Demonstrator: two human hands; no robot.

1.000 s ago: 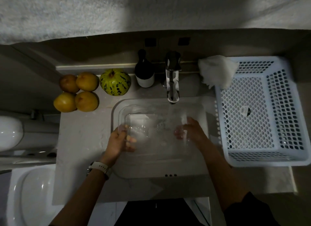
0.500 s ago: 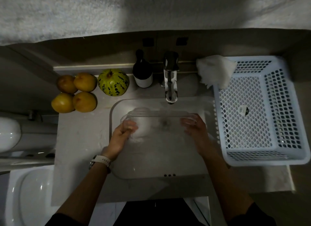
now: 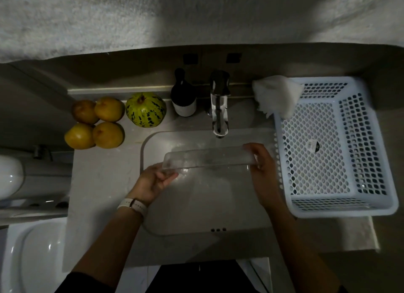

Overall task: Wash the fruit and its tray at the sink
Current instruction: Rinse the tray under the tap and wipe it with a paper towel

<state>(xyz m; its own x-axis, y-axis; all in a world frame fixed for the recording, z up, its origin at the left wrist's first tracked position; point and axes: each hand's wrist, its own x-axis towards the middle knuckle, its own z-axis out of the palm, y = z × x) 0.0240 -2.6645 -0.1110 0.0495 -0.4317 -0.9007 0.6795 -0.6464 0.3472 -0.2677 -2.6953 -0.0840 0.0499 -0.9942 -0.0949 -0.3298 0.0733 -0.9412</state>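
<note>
Now my hands, left hand (image 3: 153, 181) and right hand (image 3: 261, 161), pinch the wet clear tray (image 3: 207, 159), tipped up below the tap (image 3: 219, 109) at twelve o'clock; it could slip and drop into the sink (image 3: 207, 216).

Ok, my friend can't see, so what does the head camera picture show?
Two hands, left hand and right hand, hold a clear plastic tray over the sink, below the tap. Four yellow fruits and a striped green melon sit on the counter at left; a white basket sits at right.
</note>
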